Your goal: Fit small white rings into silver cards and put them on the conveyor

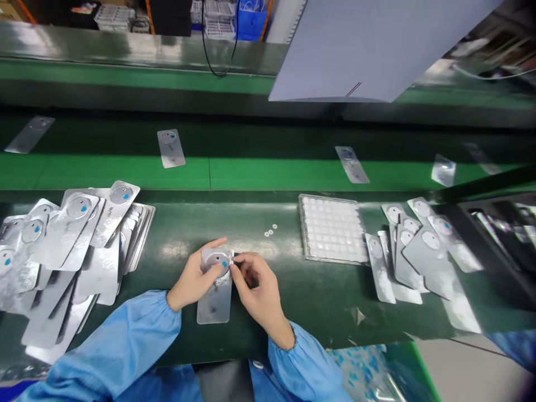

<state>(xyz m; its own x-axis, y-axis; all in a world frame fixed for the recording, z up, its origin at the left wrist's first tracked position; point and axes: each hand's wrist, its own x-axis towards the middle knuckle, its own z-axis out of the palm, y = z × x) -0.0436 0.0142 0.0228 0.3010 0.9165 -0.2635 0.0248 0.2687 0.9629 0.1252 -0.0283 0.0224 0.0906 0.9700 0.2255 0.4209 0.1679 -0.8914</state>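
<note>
My left hand [196,276] holds a silver foil card [215,301] with a round blister and a blue dot, flat on the dark green bench. My right hand [255,287] pinches at the card's upper right edge beside the blister; something small and white may sit between its fingertips, but I cannot tell. Both arms wear light blue sleeves. Two or three tiny white discs [271,230] lie loose on the bench just beyond my hands.
A clear tray of white pieces [333,229] sits right of centre. A big fanned heap of foil cards [71,245] lies at left, a smaller pile [419,251] at right. Single cards [171,148] ride the green conveyor belt [251,167] behind. A grey panel [377,44] overhangs the top right.
</note>
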